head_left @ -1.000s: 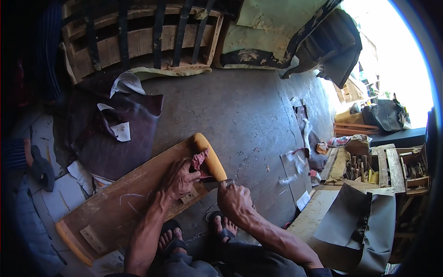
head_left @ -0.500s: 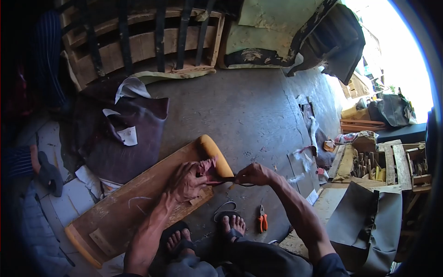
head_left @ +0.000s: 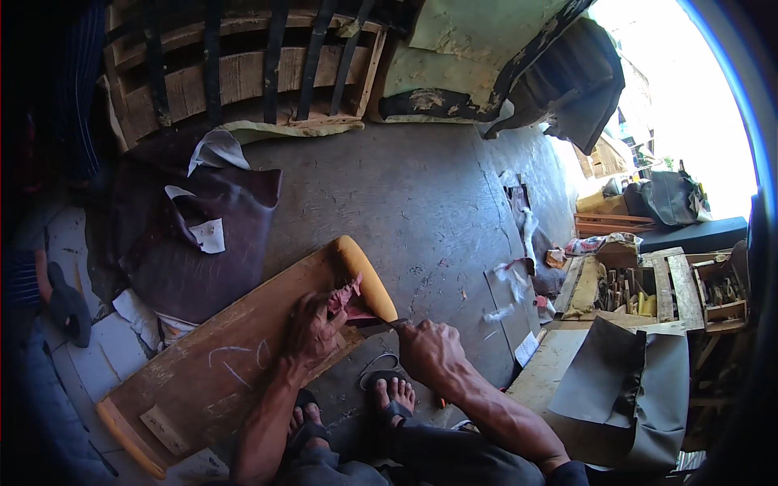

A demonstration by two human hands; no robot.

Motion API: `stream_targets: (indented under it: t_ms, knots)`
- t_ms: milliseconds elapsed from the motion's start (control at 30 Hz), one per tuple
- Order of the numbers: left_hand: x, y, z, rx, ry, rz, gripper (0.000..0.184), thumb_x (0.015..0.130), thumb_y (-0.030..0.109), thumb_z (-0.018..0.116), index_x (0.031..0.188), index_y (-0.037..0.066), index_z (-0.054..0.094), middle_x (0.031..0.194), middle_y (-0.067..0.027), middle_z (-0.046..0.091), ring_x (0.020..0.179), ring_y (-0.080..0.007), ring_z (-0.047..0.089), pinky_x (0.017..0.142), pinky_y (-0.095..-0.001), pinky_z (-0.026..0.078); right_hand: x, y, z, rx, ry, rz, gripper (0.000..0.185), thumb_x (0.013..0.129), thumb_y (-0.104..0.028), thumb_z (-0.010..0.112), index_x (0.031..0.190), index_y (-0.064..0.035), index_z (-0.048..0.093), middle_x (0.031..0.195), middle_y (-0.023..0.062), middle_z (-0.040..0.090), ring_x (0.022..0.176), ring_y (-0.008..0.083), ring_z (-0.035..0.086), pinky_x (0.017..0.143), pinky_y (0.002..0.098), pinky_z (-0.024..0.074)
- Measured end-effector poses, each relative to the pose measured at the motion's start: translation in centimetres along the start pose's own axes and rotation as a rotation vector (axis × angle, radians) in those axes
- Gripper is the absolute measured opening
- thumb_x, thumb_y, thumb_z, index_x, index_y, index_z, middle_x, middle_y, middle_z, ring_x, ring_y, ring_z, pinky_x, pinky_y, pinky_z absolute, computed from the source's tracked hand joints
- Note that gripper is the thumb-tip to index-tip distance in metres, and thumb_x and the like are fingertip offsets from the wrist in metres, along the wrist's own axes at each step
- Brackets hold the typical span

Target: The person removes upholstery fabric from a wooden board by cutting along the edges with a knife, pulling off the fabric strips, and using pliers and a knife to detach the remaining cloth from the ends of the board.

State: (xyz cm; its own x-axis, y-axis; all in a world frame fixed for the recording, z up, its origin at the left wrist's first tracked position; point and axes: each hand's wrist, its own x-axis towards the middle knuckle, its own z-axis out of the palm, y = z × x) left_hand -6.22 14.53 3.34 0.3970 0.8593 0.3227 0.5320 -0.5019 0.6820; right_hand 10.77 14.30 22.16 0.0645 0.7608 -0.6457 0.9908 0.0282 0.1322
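A wooden panel [head_left: 203,364] with orange-yellow padded ends lies slantwise on the floor before me. My left hand [head_left: 312,332] is closed on a crumpled piece of reddish fabric [head_left: 347,296] near the panel's far right end, beside the orange pad [head_left: 369,279]. Just right of that pad, my right hand [head_left: 433,352] is closed around something dark and thin [head_left: 397,322], which points toward the fabric; its kind cannot be made out. My right forearm hides most of an orange-handled pair of pliers [head_left: 442,402].
Dark maroon upholstery material [head_left: 194,243] lies at left. A wooden seat frame with black straps [head_left: 243,81] stands at the back. Grey sheet material [head_left: 624,389] and a wooden crate of scraps [head_left: 632,287] are at right. A thin loop [head_left: 379,364] lies near my foot. Another person's foot [head_left: 69,304] shows at left.
My right hand has turned and moved down and slightly left, its forearm now covering the pliers. The view has shifted a little. My left hand still holds the reddish fabric.
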Motion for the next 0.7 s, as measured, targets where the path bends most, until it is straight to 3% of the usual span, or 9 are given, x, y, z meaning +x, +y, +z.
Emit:
stream_targets:
  t_ms: [167,233,367,433,500,533,567,633,700]
  knots:
    - [-0.2,-0.1,0.5,0.041,-0.011,0.085,0.027,0.075,0.005,0.064,0.101,0.01,0.068,0.117,-0.0147,0.058,0.11,-0.0346,0.056,0.1,-0.0495,0.044,2.3,-1.4,-0.3,0.047,-0.081,0.016,0.025,0.091,-0.012,0.051,0.102,-0.002,0.071,0.088,0.0226,0.071,0.087,0.0387,0.072,0.073,0.0471,0.0578]
    - [-0.1,-0.2,1.3,0.063,0.065,0.078,0.02,0.073,0.003,0.062,0.093,0.009,0.065,0.107,-0.0159,0.058,0.105,-0.0372,0.056,0.095,-0.0496,0.047,3.0,-0.9,-1.4,0.11,-0.099,0.034,0.024,0.088,-0.013,0.055,0.101,-0.0019,0.072,0.093,0.0223,0.072,0.092,0.038,0.071,0.078,0.0461,0.0582]
    - [0.3,-0.5,1.0,0.063,0.062,0.097,0.02,0.073,0.003,0.063,0.092,0.009,0.065,0.107,-0.0163,0.058,0.104,-0.037,0.057,0.094,-0.0504,0.048,7.7,3.4,-1.5,-0.024,-0.293,-0.1,0.027,0.085,-0.018,0.063,0.106,-0.0054,0.073,0.101,0.0199,0.072,0.099,0.0352,0.07,0.08,0.0422,0.0582]
    - [0.0,-0.6,1.1,0.047,0.049,0.106,0.026,0.073,0.006,0.064,0.098,0.01,0.067,0.111,-0.0134,0.06,0.109,-0.035,0.058,0.099,-0.049,0.047,12.2,8.1,1.1,-0.19,-0.409,-0.619,0.029,0.089,-0.022,0.065,0.115,-0.0115,0.073,0.102,0.0158,0.074,0.095,0.0303,0.071,0.08,0.0398,0.0567]
    - [0.2,0.1,0.4,0.052,0.057,0.084,0.024,0.073,0.006,0.064,0.096,0.009,0.067,0.11,-0.0131,0.06,0.108,-0.0346,0.059,0.098,-0.0474,0.048,11.1,10.2,-1.1,0.291,-0.672,-0.11,0.032,0.093,-0.026,0.065,0.124,-0.0189,0.07,0.102,0.0106,0.075,0.091,0.0227,0.07,0.081,0.0379,0.0544]
    - [0.2,0.1,0.3,0.046,0.053,0.087,0.022,0.073,0.005,0.063,0.094,0.009,0.066,0.11,-0.0133,0.06,0.108,-0.0346,0.059,0.097,-0.0472,0.048,12.6,13.7,3.4,0.357,-0.473,-0.521,0.035,0.093,-0.029,0.066,0.127,-0.0207,0.068,0.098,0.0052,0.075,0.085,0.0152,0.068,0.077,0.0364,0.0535]
    - [0.2,-0.1,0.3,0.041,0.054,0.082,0.02,0.074,0.005,0.062,0.093,0.009,0.066,0.109,-0.0136,0.06,0.108,-0.0346,0.059,0.097,-0.0471,0.048,11.1,13.3,3.5,0.339,-0.426,-0.406,0.037,0.093,-0.029,0.066,0.129,-0.0208,0.067,0.1,0.0042,0.075,0.082,0.0136,0.067,0.072,0.035,0.0539]
    - [-0.1,-0.1,0.6,0.03,0.064,0.063,0.018,0.074,0.006,0.062,0.091,0.009,0.066,0.109,-0.014,0.06,0.108,-0.0348,0.059,0.096,-0.047,0.049,7.2,10.3,0.9,0.367,-0.392,-0.313,0.032,0.094,-0.026,0.06,0.124,-0.0201,0.07,0.103,0.0046,0.075,0.084,0.0168,0.071,0.073,0.0334,0.056]
    - [-0.2,-0.3,0.7,0.024,0.061,0.055,0.017,0.073,0.006,0.063,0.09,0.009,0.065,0.109,-0.0143,0.061,0.108,-0.0351,0.059,0.096,-0.047,0.049,5.6,6.4,2.0,-0.157,-0.308,-0.206,0.026,0.091,-0.022,0.059,0.11,-0.0115,0.074,0.105,0.0128,0.074,0.103,0.0243,0.071,0.084,0.042,0.0567]
